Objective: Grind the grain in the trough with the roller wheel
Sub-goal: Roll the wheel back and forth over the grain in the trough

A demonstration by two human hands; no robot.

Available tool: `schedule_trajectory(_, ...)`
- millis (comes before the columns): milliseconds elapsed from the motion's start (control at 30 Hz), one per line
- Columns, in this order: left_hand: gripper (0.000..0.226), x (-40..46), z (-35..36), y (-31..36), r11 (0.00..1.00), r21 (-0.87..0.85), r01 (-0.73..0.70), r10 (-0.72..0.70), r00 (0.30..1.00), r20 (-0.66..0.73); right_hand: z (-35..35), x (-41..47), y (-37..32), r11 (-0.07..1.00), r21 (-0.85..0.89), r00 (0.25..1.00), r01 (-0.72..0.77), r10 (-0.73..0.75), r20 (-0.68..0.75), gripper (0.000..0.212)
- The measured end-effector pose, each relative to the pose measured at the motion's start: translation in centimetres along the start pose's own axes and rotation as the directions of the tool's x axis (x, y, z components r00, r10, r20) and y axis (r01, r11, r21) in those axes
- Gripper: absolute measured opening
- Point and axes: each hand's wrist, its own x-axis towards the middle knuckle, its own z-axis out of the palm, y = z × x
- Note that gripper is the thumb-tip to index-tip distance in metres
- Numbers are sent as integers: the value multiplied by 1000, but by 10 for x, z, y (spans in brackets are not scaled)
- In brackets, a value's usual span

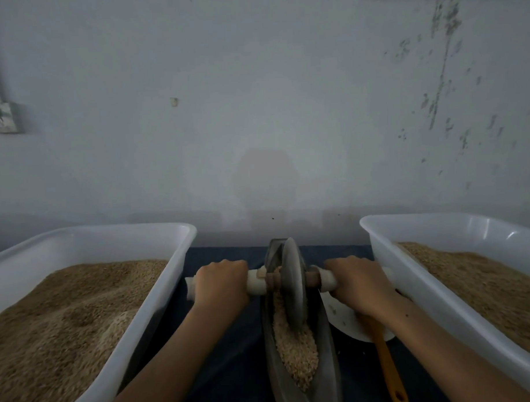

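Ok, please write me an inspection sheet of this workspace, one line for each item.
Surface: dark blue cloth on the table.
Job's things: roller wheel stands in the metal trough, grain beneath it.
Clutter: two white tubs of grain; white dish; yellow-handled tool.
Hands: left hand and right hand grip the axle handles.
Cables: nothing seen.
Surroundings: stained wall, wall socket.
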Motion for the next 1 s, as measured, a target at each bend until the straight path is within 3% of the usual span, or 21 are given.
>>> schedule_trajectory(100,23,0,-1,-2,1000,0,-14,14,1000,18,-3,0,1,1000,-4,998,11,-10,63,5)
schedule_trajectory(267,29,0,-6,-8,998,-17,-64,66,979,195,-21,0,0,1000,-3,933,21,-18,360,16)
schedule_trajectory(367,33,-1,-10,-9,997,-17,-75,77,969,233,-23,1,0,1000,13,908,9,-14,419,21)
schedule_trajectory(467,29,-2,-9,-6,998,9,-57,54,979,196,-17,1,1,1000,6,930,-1,-1,367,20)
schedule_trajectory(633,22,-1,-3,-2,1000,-1,-25,25,999,31,-1,2,1,1000,1,999,5,-5,48,6)
schedule_trajectory(733,24,-2,-2,-2,1000,6,-30,30,1000,0,3,2,1,1000,7,1000,7,-7,6,4)
schedule_trajectory(867,26,-1,-5,-4,999,13,-44,42,994,105,-7,2,3,999,-14,983,29,-26,184,9)
schedule_trajectory(1000,33,-2,-9,-7,997,-11,-74,75,968,241,-17,3,5,999,28,915,29,-37,401,18)
